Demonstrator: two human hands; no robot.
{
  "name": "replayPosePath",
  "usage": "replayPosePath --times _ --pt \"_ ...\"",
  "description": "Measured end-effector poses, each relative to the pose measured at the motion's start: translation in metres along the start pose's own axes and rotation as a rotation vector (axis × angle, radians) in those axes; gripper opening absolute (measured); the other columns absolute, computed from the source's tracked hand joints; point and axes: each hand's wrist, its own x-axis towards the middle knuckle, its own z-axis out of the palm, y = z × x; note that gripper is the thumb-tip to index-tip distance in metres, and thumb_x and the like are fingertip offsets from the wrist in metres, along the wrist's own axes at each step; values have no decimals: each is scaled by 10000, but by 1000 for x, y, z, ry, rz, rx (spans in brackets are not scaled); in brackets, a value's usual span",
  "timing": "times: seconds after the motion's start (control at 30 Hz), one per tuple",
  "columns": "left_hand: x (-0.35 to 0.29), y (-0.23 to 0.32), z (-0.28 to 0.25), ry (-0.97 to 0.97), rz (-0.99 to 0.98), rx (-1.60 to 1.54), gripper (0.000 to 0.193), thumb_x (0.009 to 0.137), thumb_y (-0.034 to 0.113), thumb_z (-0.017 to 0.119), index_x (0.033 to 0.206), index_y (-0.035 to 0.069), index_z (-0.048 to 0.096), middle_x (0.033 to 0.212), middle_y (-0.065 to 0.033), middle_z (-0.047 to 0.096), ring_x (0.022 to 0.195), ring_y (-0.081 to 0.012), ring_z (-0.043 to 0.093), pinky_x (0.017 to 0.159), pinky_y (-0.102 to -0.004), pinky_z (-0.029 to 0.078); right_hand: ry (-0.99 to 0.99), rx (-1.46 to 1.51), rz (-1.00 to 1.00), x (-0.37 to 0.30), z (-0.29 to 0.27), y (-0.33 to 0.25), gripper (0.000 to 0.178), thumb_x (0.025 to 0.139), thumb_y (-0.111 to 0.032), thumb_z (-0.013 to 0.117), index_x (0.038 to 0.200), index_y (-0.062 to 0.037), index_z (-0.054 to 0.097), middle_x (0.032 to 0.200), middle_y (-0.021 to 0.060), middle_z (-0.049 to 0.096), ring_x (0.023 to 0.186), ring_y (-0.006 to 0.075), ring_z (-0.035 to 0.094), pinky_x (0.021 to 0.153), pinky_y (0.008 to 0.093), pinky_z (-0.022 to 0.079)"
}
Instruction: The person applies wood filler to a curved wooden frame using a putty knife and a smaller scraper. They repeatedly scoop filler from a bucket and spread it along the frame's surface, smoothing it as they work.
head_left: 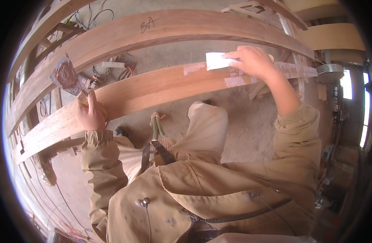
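My right hand (253, 61) is closed round a putty knife, its wide blade (217, 61) bright white with glare and lying on a long curved wooden board (141, 89). Pinkish filler patches (235, 82) mark the board beside and beyond that blade. On the left, my left hand (90, 111) grips the handle of a second putty knife (75, 90) over the same board. A lump of reddish-brown putty (65, 75) covers most of its blade. My fingers partly hide both handles.
Behind lies another curved board (174, 26) with a handwritten mark, with further boards at the left edge. Cables and a power strip (113, 65) rest on the floor beyond. A stool with green legs (155, 127) stands between my legs. Curved pale panels (332, 36) are at the far right.
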Motion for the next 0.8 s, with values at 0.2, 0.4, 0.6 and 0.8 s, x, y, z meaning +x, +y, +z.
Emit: replayPosePath --times 0.2,0.4,0.6,0.8 --pt "1 1 -2 -51 -70 41 267 852 290 599 849 24 605 613 -69 587 546 -166 531 565 -292 405 76 211 -82 -13 38 -5 325 814 -223 609 1135 -256 646 750 80 558 728 252 538 681 362 442" --pt "0 -1 -2 24 41 50 265 857 265 613 733 38 558 505 -42 536 401 -110 458 423 -251 342 -8 322 58 -20 39 2 342 816 -193 621 1153 -244 638 765 81 559 728 250 523 691 357 433" --pt "2 -2 1 -4 -43 -46 302 862 276 612 685 47 525 451 -32 485 332 -102 410 351 -253 285 64 356 -59 -25 54 21 358 798 -143 632 1147 -220 644 754 87 545 730 236 512 705 348 427" --pt "3 -4 -1 -6 3 24 309 858 276 623 677 46 523 447 -31 486 335 -97 406 362 -242 283 -55 266 -18 -22 47 48 344 806 -137 611 1135 -230 650 759 95 553 733 255 517 712 360 428"
